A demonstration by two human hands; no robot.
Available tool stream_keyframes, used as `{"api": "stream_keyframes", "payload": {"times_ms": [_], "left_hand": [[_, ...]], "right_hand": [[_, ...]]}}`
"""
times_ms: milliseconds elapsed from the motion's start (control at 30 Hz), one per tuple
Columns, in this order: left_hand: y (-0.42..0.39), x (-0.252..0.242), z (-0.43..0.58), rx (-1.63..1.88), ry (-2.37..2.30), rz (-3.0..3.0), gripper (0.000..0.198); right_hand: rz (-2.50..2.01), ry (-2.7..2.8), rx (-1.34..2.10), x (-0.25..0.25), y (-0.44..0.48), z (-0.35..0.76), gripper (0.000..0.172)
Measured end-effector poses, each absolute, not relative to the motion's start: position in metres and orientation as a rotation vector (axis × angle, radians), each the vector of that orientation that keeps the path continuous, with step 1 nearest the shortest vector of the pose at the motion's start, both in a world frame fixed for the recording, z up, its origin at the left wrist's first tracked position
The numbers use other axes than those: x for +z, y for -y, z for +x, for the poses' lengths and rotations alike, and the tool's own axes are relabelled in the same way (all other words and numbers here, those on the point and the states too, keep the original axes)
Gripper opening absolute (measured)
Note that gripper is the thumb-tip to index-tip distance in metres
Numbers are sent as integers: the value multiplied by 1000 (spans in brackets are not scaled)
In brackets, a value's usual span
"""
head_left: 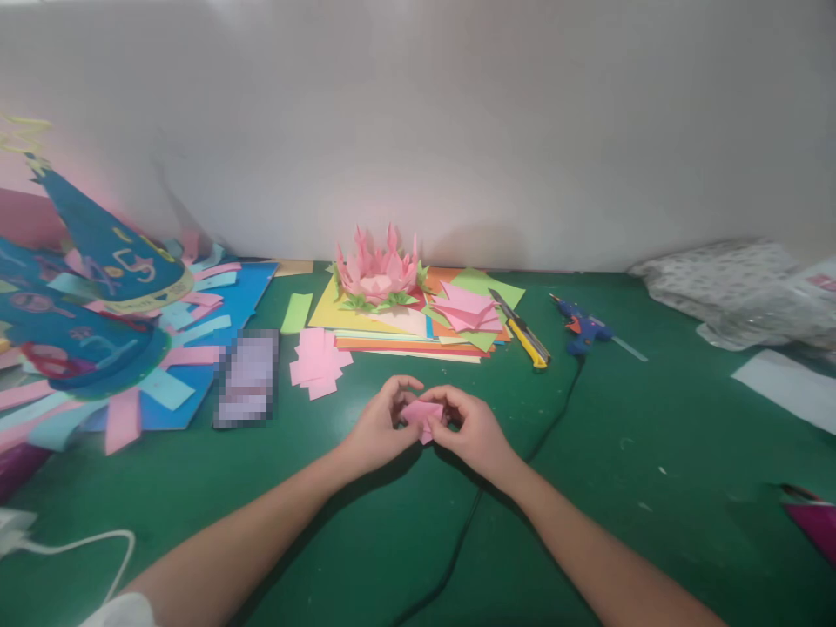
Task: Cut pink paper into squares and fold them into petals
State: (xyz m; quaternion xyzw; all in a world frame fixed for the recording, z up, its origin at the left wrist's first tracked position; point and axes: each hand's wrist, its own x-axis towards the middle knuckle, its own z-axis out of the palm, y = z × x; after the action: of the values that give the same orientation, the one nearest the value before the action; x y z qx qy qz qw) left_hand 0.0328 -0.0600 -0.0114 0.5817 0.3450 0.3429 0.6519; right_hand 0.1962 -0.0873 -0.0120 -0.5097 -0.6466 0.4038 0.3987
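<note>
Between my two hands is a small piece of folded pink paper (426,416), held just above the green table (366,540). My left hand (385,424) pinches its left side, fingers curled behind it. On the right side, the thumb and fingers of my right hand (471,428) close on the same paper. Beyond my hands lies a loose pile of pink paper slips (319,361). Farther back, a pink paper lotus (379,270) with green leaves at its base sits on a stack of coloured paper (411,347).
Pink folded sheets (465,309) and a yellow box cutter (529,340) lie right of the lotus. A blue glue gun (581,326) trails a black cord (555,418) under my right arm. Left are a phone (248,379) and blue paper cones (117,235). Plastic bags (744,292) lie far right.
</note>
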Motion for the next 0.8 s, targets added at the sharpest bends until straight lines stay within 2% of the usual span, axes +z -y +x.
{"api": "stream_keyframes", "payload": {"times_ms": [100,200,400,667,800], "left_hand": [[60,-10,36,865,-806,1218,49],[60,-7,37,951,-809,1145,51],[60,-4,36,995,-777,1087,50],[60,-4,38,809,-848,1127,37],[59,-2,36,797,-931,1154,34]], "right_hand": [[-1273,1616,1016,-12,87,197,33],[-1219,1522,1155,-10,87,197,39],[-1139,1314,1421,-4,88,192,25],[-1109,1287,1352,-7,88,192,31],[-1118,1412,1112,-10,88,191,29]]}}
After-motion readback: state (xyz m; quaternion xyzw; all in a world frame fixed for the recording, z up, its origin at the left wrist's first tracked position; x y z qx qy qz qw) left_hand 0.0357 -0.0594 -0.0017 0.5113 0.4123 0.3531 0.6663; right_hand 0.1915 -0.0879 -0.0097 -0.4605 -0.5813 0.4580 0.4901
